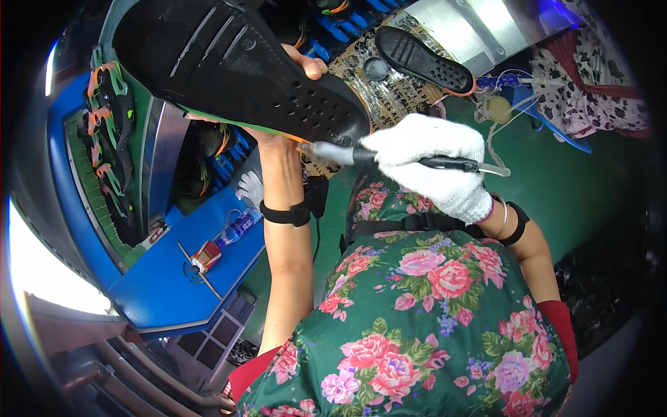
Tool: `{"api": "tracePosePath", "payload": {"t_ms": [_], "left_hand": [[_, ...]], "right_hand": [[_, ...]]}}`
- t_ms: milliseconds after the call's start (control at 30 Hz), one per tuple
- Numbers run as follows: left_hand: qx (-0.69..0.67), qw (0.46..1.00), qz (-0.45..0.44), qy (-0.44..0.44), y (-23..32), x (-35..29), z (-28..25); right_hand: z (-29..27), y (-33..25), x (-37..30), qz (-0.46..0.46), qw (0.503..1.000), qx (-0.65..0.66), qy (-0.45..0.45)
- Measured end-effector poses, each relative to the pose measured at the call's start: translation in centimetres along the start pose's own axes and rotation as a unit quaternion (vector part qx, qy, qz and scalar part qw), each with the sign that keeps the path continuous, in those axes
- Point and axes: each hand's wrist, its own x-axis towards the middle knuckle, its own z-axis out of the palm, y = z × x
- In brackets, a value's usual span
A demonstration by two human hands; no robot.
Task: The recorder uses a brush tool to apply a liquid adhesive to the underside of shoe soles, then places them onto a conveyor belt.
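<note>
A large black shoe [243,69], its underside turned up, shows three pale-edged slots, many small round holes and a green-to-orange edge. My bare left hand [269,139] grips it from beneath, with fingertips curled over the far edge. In a white knitted glove, my right hand [434,160] is closed round a slim black pen-like tool [445,163]. That tool's pale, motion-blurred front end meets or nearly meets the shoe's orange edge close to my left wrist; contact cannot be made out. A thin grey bent end sticks out behind the glove.
Another black shoe [424,61] lies on taped cardboard [389,97] beside a small round dish [376,68]. Leftward, dark shoes with orange and green straps [111,132] line a green belt. A blue ledge [174,292] carries a bottle [240,226], a red packet [206,256] and a white glove [250,187].
</note>
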Motion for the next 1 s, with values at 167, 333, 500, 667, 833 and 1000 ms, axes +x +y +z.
{"api": "tracePosePath", "payload": {"t_ms": [167, 333, 500, 667, 833, 1000], "left_hand": [[0.007, 0.999, -0.018, -0.042, 0.4, 0.5, -0.2], [0.015, 0.995, -0.059, -0.083, 1.5, 0.9, -0.6], [0.022, 0.991, -0.085, -0.105, 1.8, 1.0, -1.0], [0.084, 0.987, -0.100, -0.098, 2.6, 1.7, 1.3], [0.099, 0.983, -0.105, -0.114, 3.2, 2.0, 1.8], [0.106, 0.983, -0.106, -0.109, 3.1, 2.4, 2.3]], "right_hand": [[-0.2, 0.3, 0.0, -0.133, 0.971, -0.196, -0.045], [-0.4, -0.2, 0.8, -0.068, 0.992, -0.039, -0.098], [-0.6, 0.2, 0.9, -0.129, 0.977, -0.158, -0.069], [0.2, 0.9, 0.7, -0.187, 0.963, -0.165, -0.101], [-0.3, 0.5, 1.3, -0.129, 0.980, -0.125, -0.083], [0.2, 0.4, 0.8, -0.146, 0.977, -0.133, -0.077]]}}
